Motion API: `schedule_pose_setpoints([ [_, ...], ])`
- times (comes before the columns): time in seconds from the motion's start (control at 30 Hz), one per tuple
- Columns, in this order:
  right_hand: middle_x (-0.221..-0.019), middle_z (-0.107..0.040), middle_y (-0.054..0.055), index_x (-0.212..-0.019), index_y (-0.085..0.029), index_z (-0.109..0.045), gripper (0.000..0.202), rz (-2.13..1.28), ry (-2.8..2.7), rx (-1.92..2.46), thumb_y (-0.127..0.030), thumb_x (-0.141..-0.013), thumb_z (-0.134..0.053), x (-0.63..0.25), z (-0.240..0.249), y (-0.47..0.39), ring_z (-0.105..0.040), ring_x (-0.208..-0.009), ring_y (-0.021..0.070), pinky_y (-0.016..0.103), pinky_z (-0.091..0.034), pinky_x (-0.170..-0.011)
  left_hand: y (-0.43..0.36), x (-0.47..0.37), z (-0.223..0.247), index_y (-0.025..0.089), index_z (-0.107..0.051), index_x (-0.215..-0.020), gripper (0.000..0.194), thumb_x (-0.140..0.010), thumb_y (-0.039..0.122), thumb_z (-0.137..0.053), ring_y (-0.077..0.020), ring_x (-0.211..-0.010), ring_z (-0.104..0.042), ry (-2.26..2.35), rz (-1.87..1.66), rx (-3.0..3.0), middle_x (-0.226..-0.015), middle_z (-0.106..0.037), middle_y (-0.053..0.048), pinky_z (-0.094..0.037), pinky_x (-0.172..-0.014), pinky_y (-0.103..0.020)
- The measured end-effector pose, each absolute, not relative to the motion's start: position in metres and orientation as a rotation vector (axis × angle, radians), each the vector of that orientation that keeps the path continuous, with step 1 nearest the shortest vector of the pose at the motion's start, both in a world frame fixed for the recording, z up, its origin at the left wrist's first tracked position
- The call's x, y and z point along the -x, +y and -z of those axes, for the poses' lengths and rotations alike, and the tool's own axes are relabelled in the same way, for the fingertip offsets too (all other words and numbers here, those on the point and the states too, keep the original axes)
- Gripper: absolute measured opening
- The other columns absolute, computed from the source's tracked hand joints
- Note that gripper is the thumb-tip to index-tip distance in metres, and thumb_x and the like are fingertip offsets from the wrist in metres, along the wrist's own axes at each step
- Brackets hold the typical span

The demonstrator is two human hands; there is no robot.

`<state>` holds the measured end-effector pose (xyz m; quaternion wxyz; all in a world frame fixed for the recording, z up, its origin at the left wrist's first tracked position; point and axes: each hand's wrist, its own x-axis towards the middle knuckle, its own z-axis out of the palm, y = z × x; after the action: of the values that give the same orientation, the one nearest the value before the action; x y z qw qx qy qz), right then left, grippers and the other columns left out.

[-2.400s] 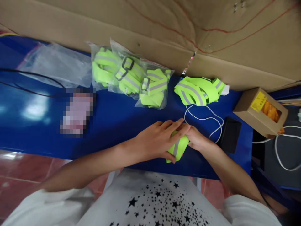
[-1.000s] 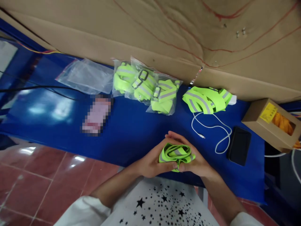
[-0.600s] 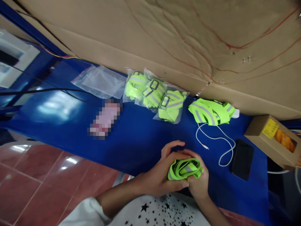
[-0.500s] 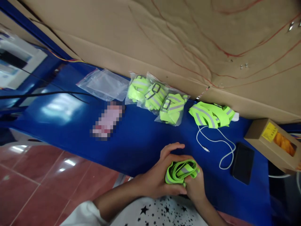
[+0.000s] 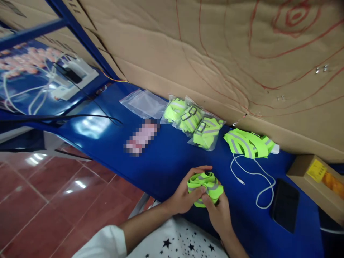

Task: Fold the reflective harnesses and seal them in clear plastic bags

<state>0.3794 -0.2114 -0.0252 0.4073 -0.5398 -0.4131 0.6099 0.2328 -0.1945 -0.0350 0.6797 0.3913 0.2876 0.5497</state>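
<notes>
A bundle of neon-green strap with grey stripes is held at the table's front edge, above my lap. My left hand wraps its left side, thumb pressed on top. From the right, my right hand grips the same bundle, its thumb beside the left one. Beyond my hands lie several things: clear bags with green straps inside, a loose green strap bundle by the cardboard wall, and flat clear bags further left.
On the blue table are a blurred pink item, a white cable, a black phone and a cardboard box at right. A white power strip sits at upper left, with black cables nearby.
The view has swung left, showing more of the left side. The green bundle has been turned in my hands, and both thumbs now press on its top.
</notes>
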Motion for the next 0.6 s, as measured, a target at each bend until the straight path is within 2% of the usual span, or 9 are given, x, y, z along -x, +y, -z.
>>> schedule_pose_setpoints([
  [0.07, -0.111, -0.077, 0.009, -0.122, -0.02, -0.067, 0.046, -1.515, -1.087, 1.388, -0.047, -0.086, -0.078, -0.385, 0.024, -0.211, -0.075, -0.096, 0.0228, 0.029, -0.063, -0.082, -0.195, -0.235, 0.036, 0.027, -0.055, -0.13, 0.033, -0.1, 0.034, -0.068, -0.0196, -0.122, -0.065, 0.599, -1.198, -0.81, -0.154, -0.052, -0.013, -0.052, -0.097, -0.031],
  [0.13, -0.111, -0.077, 0.009, -0.123, -0.019, -0.066, 0.045, -1.516, -1.077, 1.372, -0.045, -0.088, -0.077, -0.391, 0.025, -0.21, -0.075, -0.096, 0.0228, 0.03, -0.063, -0.082, -0.189, -0.231, 0.034, 0.028, -0.051, -0.136, 0.047, -0.097, 0.048, -0.068, -0.0221, -0.121, -0.067, 0.523, -1.119, -0.723, -0.148, -0.057, -0.015, -0.052, -0.099, -0.034],
  [0.23, -0.109, -0.078, 0.009, -0.123, -0.02, -0.067, 0.044, -1.517, -0.964, 1.343, -0.044, -0.088, -0.078, -0.394, 0.03, -0.213, -0.076, -0.097, 0.0241, 0.032, -0.063, -0.084, -0.164, -0.216, 0.02, 0.026, -0.048, -0.143, 0.065, -0.094, 0.068, -0.06, -0.0269, -0.121, -0.067, 0.483, -1.039, -0.709, -0.136, -0.064, -0.016, -0.054, -0.101, -0.041],
  [0.27, -0.108, -0.078, 0.009, -0.122, -0.02, -0.068, 0.044, -1.535, -0.906, 1.34, -0.044, -0.087, -0.079, -0.393, 0.033, -0.215, -0.076, -0.095, 0.0243, 0.033, -0.063, -0.082, -0.153, -0.21, 0.013, 0.023, -0.053, -0.138, 0.062, -0.095, 0.068, -0.058, -0.0267, -0.122, -0.065, 0.546, -1.108, -0.781, -0.134, -0.064, -0.016, -0.054, -0.1, -0.04],
  [0.33, -0.105, -0.08, 0.009, -0.121, -0.021, -0.069, 0.046, -1.613, -0.774, 1.329, -0.045, -0.084, -0.081, -0.391, 0.039, -0.219, -0.077, -0.088, 0.0243, 0.034, -0.064, -0.076, -0.128, -0.199, -0.005, 0.021, -0.062, -0.117, 0.035, -0.097, 0.048, -0.069, -0.0198, -0.113, -0.065, 0.869, -1.405, -0.95, -0.124, -0.066, -0.01, -0.054, -0.092, -0.03],
  [0.37, -0.104, -0.08, 0.009, -0.123, -0.021, -0.069, 0.048, -1.661, -0.712, 1.315, -0.046, -0.083, -0.082, -0.39, 0.041, -0.22, -0.077, -0.085, 0.0244, 0.035, -0.064, -0.074, -0.117, -0.194, -0.015, 0.02, -0.064, -0.111, 0.03, -0.098, 0.046, -0.067, -0.019, -0.108, -0.065, 0.939, -1.415, -1.015, -0.119, -0.066, -0.009, -0.054, -0.09, -0.029],
  [0.47, -0.103, -0.081, 0.009, -0.134, -0.024, -0.066, 0.054, -1.64, -0.576, 1.293, -0.047, -0.086, -0.079, -0.396, 0.042, -0.217, -0.078, -0.086, 0.0249, 0.037, -0.065, -0.075, -0.088, -0.18, -0.04, 0.018, -0.067, -0.11, 0.029, -0.099, 0.046, -0.066, -0.0187, -0.099, -0.065, 1.043, -1.435, -1.185, -0.109, -0.067, -0.008, -0.054, -0.084, -0.03],
  [0.53, -0.106, -0.081, 0.007, -0.142, -0.029, -0.06, 0.055, -1.488, -0.526, 1.303, -0.047, -0.091, -0.073, -0.408, 0.039, -0.21, -0.078, -0.094, 0.0248, 0.037, -0.064, -0.08, -0.078, -0.171, -0.049, 0.019, -0.068, -0.106, 0.027, -0.093, 0.042, -0.075, -0.0164, -0.093, -0.062, 1.178, -1.563, -1.242, -0.102, -0.066, -0.005, -0.051, -0.08, -0.027],
  [0.6, -0.111, -0.081, 0.006, -0.145, -0.032, -0.057, 0.053, -1.378, -0.504, 1.313, -0.048, -0.096, -0.067, -0.424, 0.033, -0.203, -0.078, -0.098, 0.0247, 0.039, -0.064, -0.083, -0.079, -0.171, -0.048, 0.018, -0.07, -0.102, 0.026, -0.088, 0.037, -0.08, -0.014, -0.084, -0.06, 1.178, -1.414, -1.229, -0.097, -0.067, -0.004, -0.048, -0.075, -0.025],
])
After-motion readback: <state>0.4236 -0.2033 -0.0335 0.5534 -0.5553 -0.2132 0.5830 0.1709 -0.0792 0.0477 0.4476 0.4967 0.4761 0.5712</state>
